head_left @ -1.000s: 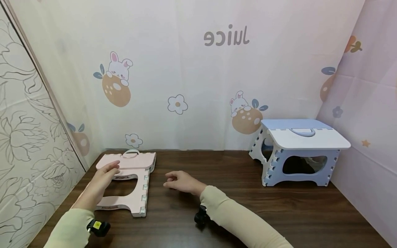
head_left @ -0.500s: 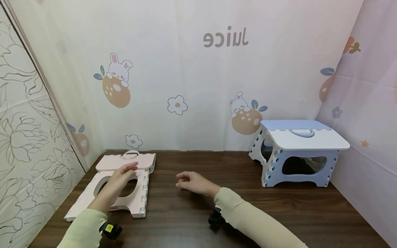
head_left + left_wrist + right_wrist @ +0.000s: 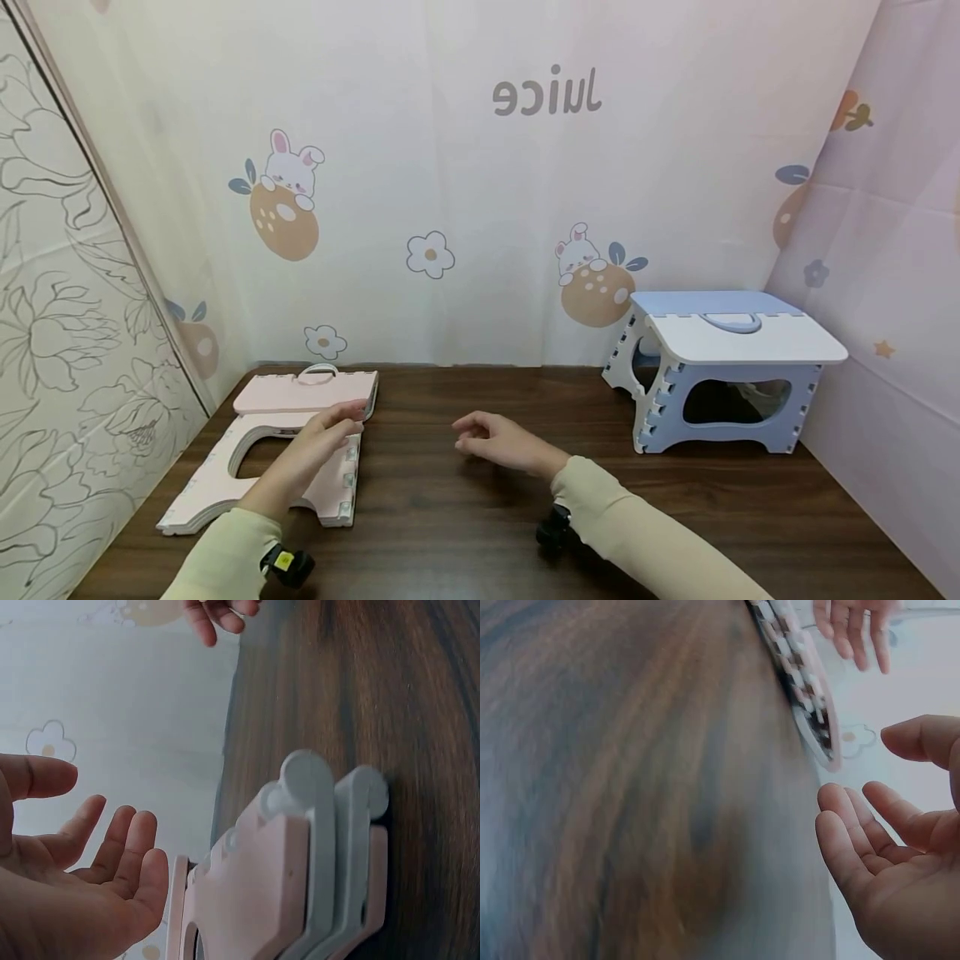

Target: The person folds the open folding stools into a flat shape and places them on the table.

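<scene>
A pink folding stool [image 3: 300,392] lies folded flat on the left of the table, its handle toward the wall. Above its right part hovers my left hand [image 3: 311,454], fingers relaxed and holding nothing. In the left wrist view, a gap shows between that hand and the pink stool's [image 3: 255,892] stacked legs. My right hand [image 3: 506,442] hangs over the middle of the table, loosely bent and with nothing in it. At the right stands a blue and white folding stool [image 3: 750,337], unfolded on its legs and apart from both hands.
The dark wood-grain table [image 3: 450,542] reaches back to a patterned curtain [image 3: 480,183]. Another curtain [image 3: 885,292] borders the right side, and a flower-drawn panel [image 3: 67,333] the left. Each wrist carries a small black camera [image 3: 288,567].
Both hands have moved to the right: the left from the pink folding stool's left part toward its right edge, the right farther along over the table. Both stools have stayed in place.
</scene>
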Tool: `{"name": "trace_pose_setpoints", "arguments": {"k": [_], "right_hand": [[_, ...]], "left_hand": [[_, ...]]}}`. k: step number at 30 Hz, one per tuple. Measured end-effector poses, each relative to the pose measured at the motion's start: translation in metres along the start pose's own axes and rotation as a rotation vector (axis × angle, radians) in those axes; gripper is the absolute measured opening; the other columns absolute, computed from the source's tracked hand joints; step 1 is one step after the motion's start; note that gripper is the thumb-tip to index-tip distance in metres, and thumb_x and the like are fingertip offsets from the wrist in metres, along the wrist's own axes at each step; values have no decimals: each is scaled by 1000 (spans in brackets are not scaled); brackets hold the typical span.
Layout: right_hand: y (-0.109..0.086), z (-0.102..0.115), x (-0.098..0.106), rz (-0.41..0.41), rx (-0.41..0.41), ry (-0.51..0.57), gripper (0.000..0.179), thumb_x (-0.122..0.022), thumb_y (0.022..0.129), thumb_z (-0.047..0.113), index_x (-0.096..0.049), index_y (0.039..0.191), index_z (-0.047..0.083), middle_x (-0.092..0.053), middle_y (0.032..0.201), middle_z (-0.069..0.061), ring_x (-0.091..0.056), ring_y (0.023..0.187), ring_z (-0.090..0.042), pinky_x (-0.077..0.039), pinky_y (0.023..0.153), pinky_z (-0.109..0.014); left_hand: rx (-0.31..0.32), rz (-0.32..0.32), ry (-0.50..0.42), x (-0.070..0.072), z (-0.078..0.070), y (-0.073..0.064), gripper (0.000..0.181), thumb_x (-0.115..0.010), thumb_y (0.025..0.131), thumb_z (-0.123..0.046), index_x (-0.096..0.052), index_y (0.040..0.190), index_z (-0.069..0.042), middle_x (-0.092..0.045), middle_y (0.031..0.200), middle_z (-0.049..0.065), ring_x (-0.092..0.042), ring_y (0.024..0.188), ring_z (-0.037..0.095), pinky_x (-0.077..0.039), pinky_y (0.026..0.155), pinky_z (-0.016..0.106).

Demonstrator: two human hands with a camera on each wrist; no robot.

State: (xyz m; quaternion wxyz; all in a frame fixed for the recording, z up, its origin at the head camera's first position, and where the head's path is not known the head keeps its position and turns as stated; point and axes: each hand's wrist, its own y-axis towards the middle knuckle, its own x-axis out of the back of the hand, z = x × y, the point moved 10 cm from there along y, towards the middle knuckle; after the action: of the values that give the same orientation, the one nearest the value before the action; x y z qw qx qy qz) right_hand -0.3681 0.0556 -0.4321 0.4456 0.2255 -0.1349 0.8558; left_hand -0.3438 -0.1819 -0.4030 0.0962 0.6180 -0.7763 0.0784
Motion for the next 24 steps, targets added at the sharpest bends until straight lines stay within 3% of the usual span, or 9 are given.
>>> {"name": "trace_pose_setpoints", "arguments": {"k": [7,12,18,24], "right_hand": [[-13,-7,23,-35,4,44,45,-61,101,26,-54,137,0,-63,109,-4,-61,99,-17,-52,89,-44],[-24,-9,37,-63,-11,25,44,-62,100,27,-55,136,1,-62,110,-4,-60,101,-19,-52,89,-43],[-35,-11,46,-77,-9,17,44,-61,101,25,-53,135,-2,-62,110,-7,-61,99,-21,-51,90,-47],[-41,-16,51,-88,-21,4,45,-62,100,25,-53,135,-2,-63,108,-7,-61,97,-20,-51,87,-43]], "left_hand": [[2,35,-13,-15,1,0,46,-41,106,-11,-37,149,6,-43,147,28,-46,130,36,-28,112,56],[-6,52,-18,-25,-3,0,45,-41,107,-14,-39,148,4,-46,146,26,-47,131,37,-29,111,55],[-15,72,-43,-38,-7,2,44,-44,107,-14,-41,147,3,-47,145,25,-46,132,38,-27,113,56],[-31,77,-58,-47,-9,5,44,-43,107,-13,-41,146,5,-49,144,26,-47,131,40,-28,112,56]]}}
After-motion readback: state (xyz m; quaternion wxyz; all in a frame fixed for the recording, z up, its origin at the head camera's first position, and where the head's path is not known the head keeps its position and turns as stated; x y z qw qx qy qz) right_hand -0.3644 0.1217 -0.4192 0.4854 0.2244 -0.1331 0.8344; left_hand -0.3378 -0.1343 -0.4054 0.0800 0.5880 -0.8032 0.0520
